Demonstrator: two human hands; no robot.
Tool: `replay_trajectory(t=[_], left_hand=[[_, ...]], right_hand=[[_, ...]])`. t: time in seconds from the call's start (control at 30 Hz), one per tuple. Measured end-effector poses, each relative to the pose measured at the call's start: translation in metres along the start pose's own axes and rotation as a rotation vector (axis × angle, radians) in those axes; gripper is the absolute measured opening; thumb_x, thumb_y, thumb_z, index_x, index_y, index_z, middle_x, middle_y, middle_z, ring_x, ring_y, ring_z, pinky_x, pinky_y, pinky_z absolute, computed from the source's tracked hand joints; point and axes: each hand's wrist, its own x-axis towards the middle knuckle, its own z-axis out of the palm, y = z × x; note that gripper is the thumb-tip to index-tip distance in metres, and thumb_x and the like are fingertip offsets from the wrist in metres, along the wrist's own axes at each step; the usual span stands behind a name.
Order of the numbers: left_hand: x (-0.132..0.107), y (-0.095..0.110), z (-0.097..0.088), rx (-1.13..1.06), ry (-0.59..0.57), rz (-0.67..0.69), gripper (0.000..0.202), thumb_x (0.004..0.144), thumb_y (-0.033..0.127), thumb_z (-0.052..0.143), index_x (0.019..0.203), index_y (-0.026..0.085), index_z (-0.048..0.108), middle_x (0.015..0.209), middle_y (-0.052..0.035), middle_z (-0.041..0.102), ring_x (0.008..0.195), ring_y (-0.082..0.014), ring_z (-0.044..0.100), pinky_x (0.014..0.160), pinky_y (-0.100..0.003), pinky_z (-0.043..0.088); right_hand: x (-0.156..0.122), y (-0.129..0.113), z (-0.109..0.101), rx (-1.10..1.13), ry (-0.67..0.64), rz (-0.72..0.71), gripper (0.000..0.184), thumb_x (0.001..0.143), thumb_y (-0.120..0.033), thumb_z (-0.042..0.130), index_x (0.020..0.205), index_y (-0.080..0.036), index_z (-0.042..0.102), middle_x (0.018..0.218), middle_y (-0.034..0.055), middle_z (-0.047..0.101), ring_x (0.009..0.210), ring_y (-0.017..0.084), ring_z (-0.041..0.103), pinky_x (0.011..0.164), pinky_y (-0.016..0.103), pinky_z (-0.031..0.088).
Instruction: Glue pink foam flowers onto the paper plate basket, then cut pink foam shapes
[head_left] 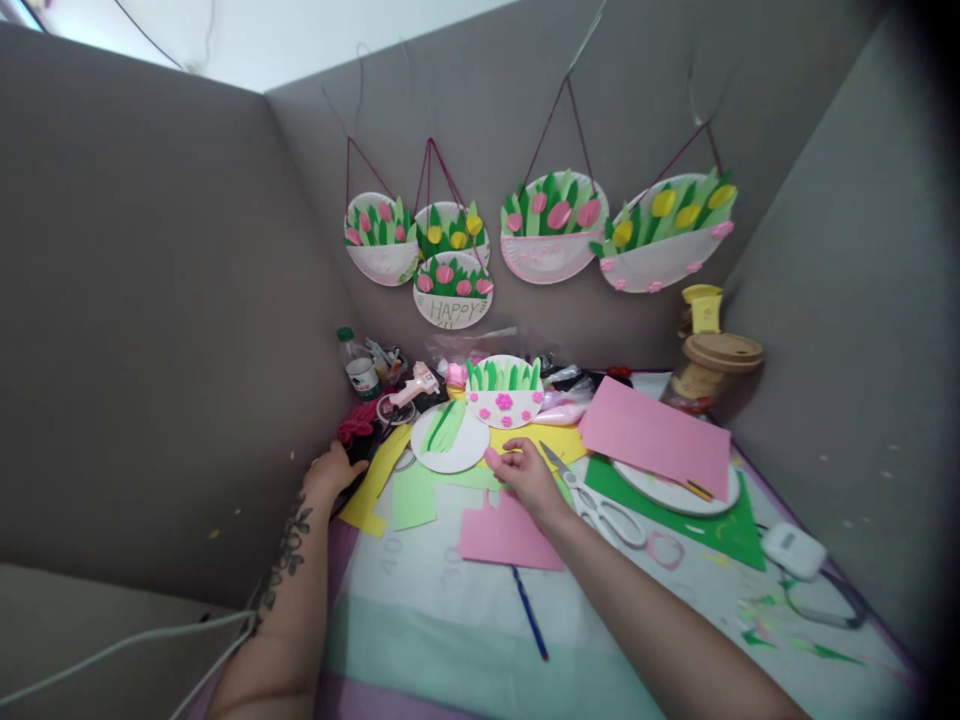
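Observation:
My right hand (531,478) pinches a small pink paper cutout (493,458) between thumb and fingers. Below it lies a pink paper sheet (506,535) with a notch cut in its top edge. White-handled scissors (600,505) rest open just right of this hand. At the table's left edge, my left hand (331,474) reaches over a dark item; its thumb points right, but the other fingers are mostly hidden. A white paper plate (469,458) with green paper strips lies between the hands. Behind it stands a half-plate basket (504,405) with green leaves and pink flowers.
Finished plate baskets (555,255) hang on the grey wall. A pink glue gun (415,384) and a bottle (358,365) stand at back left. On the right are a pink sheet (660,435), a lidded cup (709,370) and a white case (793,550). A blue pen (530,615) lies in front.

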Motion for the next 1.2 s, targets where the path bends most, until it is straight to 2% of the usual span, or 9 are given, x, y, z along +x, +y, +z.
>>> replay_trajectory(t=[0.1, 0.2, 0.43, 0.73, 0.93, 1.2], left_hand=[[0.005, 0.003, 0.0, -0.006, -0.005, -0.01, 0.066, 0.073, 0.047, 0.064, 0.119, 0.004, 0.043, 0.114, -0.0302, 0.06, 0.108, -0.0386, 0.059, 0.084, -0.041, 0.046], [0.011, 0.004, -0.002, -0.037, -0.012, -0.022, 0.07, 0.071, 0.049, 0.065, 0.12, 0.006, 0.039, 0.115, -0.0288, 0.06, 0.108, -0.0361, 0.06, 0.083, -0.038, 0.047], [0.019, 0.003, -0.002, -0.116, -0.008, -0.027, 0.071, 0.064, 0.049, 0.068, 0.117, 0.012, 0.04, 0.117, -0.0238, 0.061, 0.106, -0.0339, 0.061, 0.077, -0.036, 0.05], [0.015, 0.01, 0.003, -0.154, 0.044, -0.103, 0.073, 0.064, 0.051, 0.067, 0.118, 0.01, 0.039, 0.116, -0.029, 0.06, 0.107, -0.0378, 0.06, 0.079, -0.041, 0.049], [0.015, 0.009, 0.001, -0.165, 0.027, -0.094, 0.072, 0.063, 0.05, 0.069, 0.116, 0.011, 0.042, 0.117, -0.0267, 0.06, 0.108, -0.0363, 0.06, 0.078, -0.038, 0.049], [0.009, 0.01, 0.002, -0.171, 0.053, -0.097, 0.073, 0.064, 0.051, 0.068, 0.118, 0.009, 0.043, 0.117, -0.028, 0.059, 0.111, -0.0377, 0.058, 0.08, -0.04, 0.049]], right_hand=[[0.001, 0.0, -0.002, -0.001, 0.017, -0.031, 0.048, 0.065, -0.048, 0.075, 0.091, -0.024, 0.042, 0.062, -0.0057, 0.056, 0.052, 0.013, 0.053, 0.044, 0.021, 0.032], [0.002, 0.001, -0.003, 0.002, 0.023, -0.064, 0.045, 0.067, -0.046, 0.074, 0.09, -0.023, 0.042, 0.063, -0.0059, 0.056, 0.053, 0.012, 0.053, 0.047, 0.022, 0.034], [-0.001, -0.002, -0.002, 0.008, 0.014, -0.059, 0.047, 0.065, -0.048, 0.074, 0.089, -0.024, 0.042, 0.063, -0.0063, 0.055, 0.052, 0.012, 0.052, 0.044, 0.021, 0.032], [-0.003, -0.004, 0.0, -0.01, 0.017, -0.048, 0.05, 0.063, -0.052, 0.074, 0.09, -0.024, 0.041, 0.063, -0.0062, 0.055, 0.051, 0.013, 0.052, 0.042, 0.021, 0.031], [-0.004, -0.006, 0.001, -0.017, 0.023, -0.055, 0.05, 0.064, -0.052, 0.073, 0.09, -0.024, 0.041, 0.063, -0.0049, 0.057, 0.053, 0.014, 0.054, 0.045, 0.022, 0.034], [-0.004, -0.004, 0.002, -0.005, 0.027, -0.063, 0.05, 0.064, -0.05, 0.074, 0.09, -0.024, 0.04, 0.061, -0.0059, 0.057, 0.052, 0.014, 0.055, 0.046, 0.022, 0.035]])
